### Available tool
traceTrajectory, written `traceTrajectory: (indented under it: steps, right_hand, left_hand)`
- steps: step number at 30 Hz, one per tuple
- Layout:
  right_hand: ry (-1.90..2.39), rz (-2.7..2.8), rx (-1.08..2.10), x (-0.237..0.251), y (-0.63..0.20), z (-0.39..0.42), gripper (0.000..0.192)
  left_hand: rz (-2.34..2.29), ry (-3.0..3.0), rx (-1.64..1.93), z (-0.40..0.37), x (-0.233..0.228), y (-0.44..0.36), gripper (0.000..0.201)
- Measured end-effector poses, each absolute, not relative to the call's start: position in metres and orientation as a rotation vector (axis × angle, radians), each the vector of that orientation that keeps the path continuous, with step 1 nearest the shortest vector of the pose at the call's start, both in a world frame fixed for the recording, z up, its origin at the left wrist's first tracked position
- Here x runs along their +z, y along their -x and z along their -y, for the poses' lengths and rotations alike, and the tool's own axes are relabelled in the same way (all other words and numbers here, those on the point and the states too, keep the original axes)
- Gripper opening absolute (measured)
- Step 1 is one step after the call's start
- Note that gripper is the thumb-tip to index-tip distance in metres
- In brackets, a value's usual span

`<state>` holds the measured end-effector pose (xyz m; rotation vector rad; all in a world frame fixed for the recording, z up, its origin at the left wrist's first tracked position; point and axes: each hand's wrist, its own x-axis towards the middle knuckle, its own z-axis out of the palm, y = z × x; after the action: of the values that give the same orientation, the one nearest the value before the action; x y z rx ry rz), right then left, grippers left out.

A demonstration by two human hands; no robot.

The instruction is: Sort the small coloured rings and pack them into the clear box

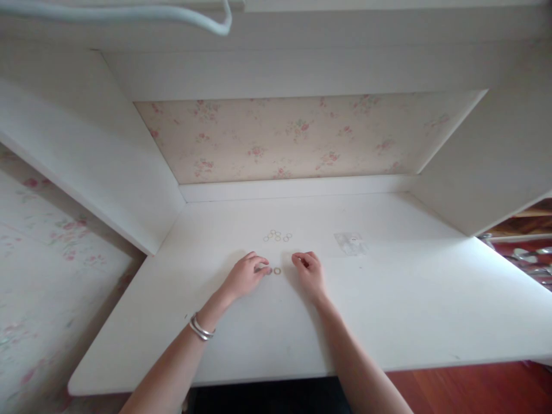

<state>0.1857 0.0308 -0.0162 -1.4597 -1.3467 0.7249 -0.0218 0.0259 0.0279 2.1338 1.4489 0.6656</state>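
Note:
Two small pale rings lie on the white desktop between my hands, one a yellowish ring (277,271) and the other a ring (269,271) right at the thumb tip of my left hand. My left hand (245,276) rests low over the desk, its fingers bent and a gap showing between thumb and forefinger. Across from it, my right hand (310,276) has thumb and fingers pinched together. Whatever that pinch holds is too small to make out. Farther back, several thin rings (277,236) lie in a loose cluster.
A clear plastic bag (351,243) lies flat to the right of the rings. White side panels (142,167) and a floral-papered wall (280,138) enclose the desktop (409,299). A white cable (172,14) hangs at the top left. Shiny metal objects (532,256) are at the right edge.

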Motion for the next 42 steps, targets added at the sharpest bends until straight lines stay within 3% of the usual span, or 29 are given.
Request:
traceTrajectory:
  steps: [8,14,20,34,42]
  right_hand:
    - [1.638,1.651,0.581,-0.021,-0.169,-0.047,0.025]
    - [1.832,1.991,0.354,-0.004,-0.151,-0.081,0.035]
    - [1.847,2.193,0.213,0.004,-0.149,-0.093,0.027]
    - [1.474,1.93,0.422,-0.015,-0.161,-0.018,0.026]
    - [1.448,2.037,0.32,-0.01,-0.153,-0.002,0.031]
  left_hand:
    - [-1.543,-1.46,0.953,-0.02,0.006,0.069,0.038]
    - [-1.468,-1.416,0.954,-0.024,0.008,0.071,0.037]
    - [-1.454,-1.431,0.968,-0.024,0.006,0.076,0.035]
    - [-1.444,-1.517,0.926,-0.022,0.003,0.076,0.031]
    - [-1.439,-1.498,0.943,-0.021,0.003,0.075,0.034]
